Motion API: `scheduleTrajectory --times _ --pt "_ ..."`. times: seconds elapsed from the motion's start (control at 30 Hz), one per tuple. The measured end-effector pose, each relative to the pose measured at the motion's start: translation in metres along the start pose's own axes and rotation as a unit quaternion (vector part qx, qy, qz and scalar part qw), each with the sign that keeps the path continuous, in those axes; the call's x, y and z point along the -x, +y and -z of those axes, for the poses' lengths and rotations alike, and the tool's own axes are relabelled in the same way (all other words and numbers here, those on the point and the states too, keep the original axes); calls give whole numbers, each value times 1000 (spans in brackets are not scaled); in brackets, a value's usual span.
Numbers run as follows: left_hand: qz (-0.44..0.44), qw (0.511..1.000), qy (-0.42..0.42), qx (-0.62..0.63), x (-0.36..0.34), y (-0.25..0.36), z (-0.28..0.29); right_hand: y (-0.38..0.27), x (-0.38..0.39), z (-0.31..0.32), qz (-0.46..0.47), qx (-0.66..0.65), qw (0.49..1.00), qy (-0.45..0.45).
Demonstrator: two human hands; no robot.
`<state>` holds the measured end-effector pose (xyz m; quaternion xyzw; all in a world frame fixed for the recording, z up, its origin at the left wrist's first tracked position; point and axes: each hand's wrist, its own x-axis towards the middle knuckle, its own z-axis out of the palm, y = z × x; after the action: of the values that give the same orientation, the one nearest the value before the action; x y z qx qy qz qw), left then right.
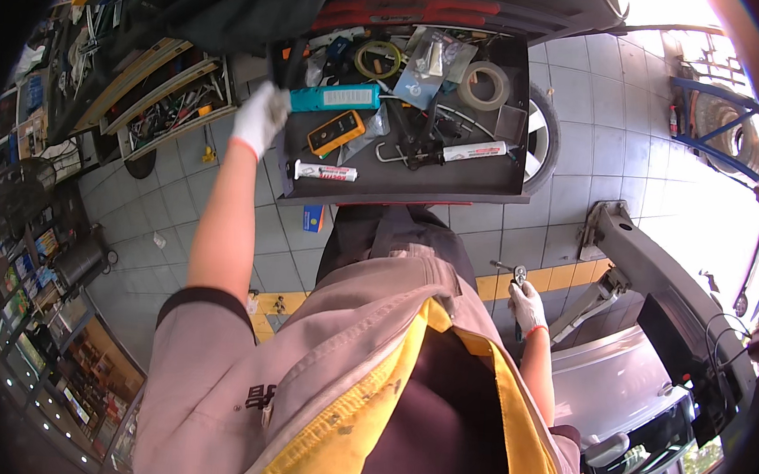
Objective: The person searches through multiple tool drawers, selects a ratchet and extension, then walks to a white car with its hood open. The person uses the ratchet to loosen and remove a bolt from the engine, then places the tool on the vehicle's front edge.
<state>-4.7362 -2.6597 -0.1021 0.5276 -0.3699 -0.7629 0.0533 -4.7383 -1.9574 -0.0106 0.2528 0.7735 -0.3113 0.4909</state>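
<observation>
My left hand (263,121), in a white glove, is at the left edge of the open tool drawer (408,189), beside a teal cartridge (334,98). Its fingers are blurred, so whether it grips anything does not show. Low on the right, clear of the drawer, my gloved right hand (527,307) is closed around a ratchet wrench (520,274); its head sticks out above the fingers. Inside the drawer lie an orange-and-black meter (335,133), two white tubes (325,172) (475,151), a roll of clear tape (483,85) and a yellow coil (377,60).
A wheel (538,138) stands right of the drawer. Further right are a grey lift arm (648,258) and a silver car (618,382). Another tray of tools (174,107) is at left. A small blue box (313,218) lies on the tiled floor (579,101).
</observation>
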Motion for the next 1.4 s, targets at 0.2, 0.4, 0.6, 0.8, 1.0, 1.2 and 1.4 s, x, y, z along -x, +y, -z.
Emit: scheduleTrajectory --times 0.2,0.4,0.6,0.8,1.0,1.2,1.4 --pt "-62 965 -87 241 -78 89 -40 6 9 -8 -36 -30 999 2" --pt "-14 928 -217 302 -104 65 -33 17 16 -12 -26 -24 999 -12" --pt "28 985 -7 170 -37 5 -23 17 9 -15 -39 -85 996 -4" --pt "81 994 57 39 70 -69 43 20 -3 -32 -16 -140 990 9" --pt "216 961 49 -166 145 -114 96 30 -18 -32 4 -55 998 -41" --pt "218 881 14 -420 179 -97 88 45 -32 -25 2 -41 998 -40" --pt "18 941 -119 -317 124 -15 34 60 -26 -23 -9 -41 999 -19"
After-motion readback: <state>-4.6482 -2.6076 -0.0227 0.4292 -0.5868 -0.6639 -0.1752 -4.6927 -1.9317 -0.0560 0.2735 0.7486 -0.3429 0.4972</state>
